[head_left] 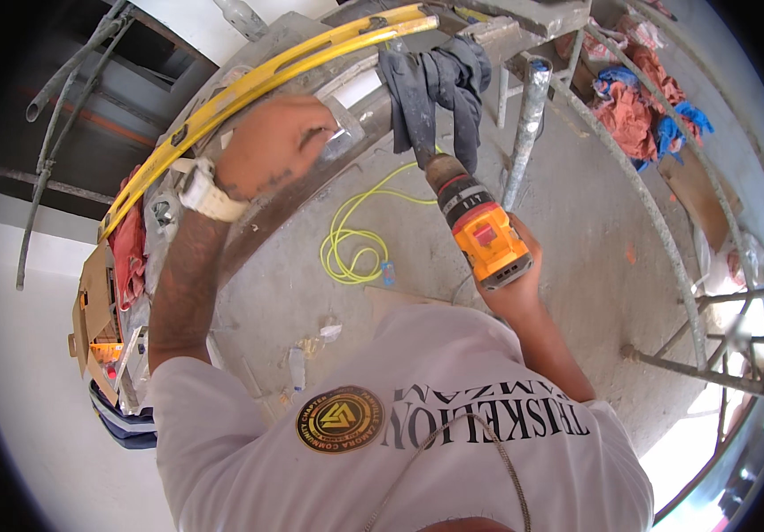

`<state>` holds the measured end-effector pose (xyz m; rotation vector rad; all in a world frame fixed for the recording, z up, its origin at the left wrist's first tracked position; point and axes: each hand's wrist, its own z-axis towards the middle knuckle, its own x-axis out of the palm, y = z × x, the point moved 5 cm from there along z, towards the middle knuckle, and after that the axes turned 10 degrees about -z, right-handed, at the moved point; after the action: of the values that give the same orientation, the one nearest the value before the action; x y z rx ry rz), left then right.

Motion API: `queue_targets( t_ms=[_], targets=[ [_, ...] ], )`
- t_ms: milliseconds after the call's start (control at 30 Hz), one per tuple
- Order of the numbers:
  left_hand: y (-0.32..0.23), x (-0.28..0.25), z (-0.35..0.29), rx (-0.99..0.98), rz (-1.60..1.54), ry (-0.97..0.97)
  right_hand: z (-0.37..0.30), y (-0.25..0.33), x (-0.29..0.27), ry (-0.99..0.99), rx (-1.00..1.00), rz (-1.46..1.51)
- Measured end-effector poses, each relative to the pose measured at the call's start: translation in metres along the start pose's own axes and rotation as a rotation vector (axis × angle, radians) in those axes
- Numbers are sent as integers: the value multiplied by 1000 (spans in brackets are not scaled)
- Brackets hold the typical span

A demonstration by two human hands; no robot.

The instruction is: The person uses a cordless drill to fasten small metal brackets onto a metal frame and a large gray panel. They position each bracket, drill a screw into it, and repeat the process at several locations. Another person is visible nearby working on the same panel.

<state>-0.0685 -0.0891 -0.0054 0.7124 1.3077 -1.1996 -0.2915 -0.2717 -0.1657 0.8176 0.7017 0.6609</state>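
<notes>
**Drill held ready while a small clear piece is steadied on a plank**

Shown from above is a person in a white shirt on a scaffold. The left hand (271, 142), at upper centre of the frame, is closed around a small clear piece (339, 137) and pressed against a grey plank (311, 191); the grip appears chosen to keep the piece from shifting on the surface. A pale wristwatch (204, 193) is worn on that arm. The right hand (510, 288), right of centre, is wrapped around the handle of an orange drill (479, 230), whose nose is pointed up toward the plank, so that the tool is kept aligned with the work and within reach of it. The two hands are held well apart.

A long yellow level (249, 89) is laid along the plank's far edge, at upper left, where it stays at hand without rolling off. A dark cloth (444, 84) is draped over the plank's end. Below, on the concrete floor (577, 222), a yellow cord (351, 248) lies coiled, and orange and blue rags (643, 115) are heaped at upper right beside the scaffold tubes (528, 124).
</notes>
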Motion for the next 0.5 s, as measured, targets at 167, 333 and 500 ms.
queue_targets(
  t_ms=[167, 333, 500],
  targets=[
    [-23, 21, -16, 23, 241, -277, -1, -11, -3, -36, 28, -27],
    [-17, 23, -33, -15, 262, -457, -2, -20, 13, 58, 44, 41],
    [-8, 7, -58, -157, 169, -591, -20, -53, 26, 52, 68, -98]
  ],
)
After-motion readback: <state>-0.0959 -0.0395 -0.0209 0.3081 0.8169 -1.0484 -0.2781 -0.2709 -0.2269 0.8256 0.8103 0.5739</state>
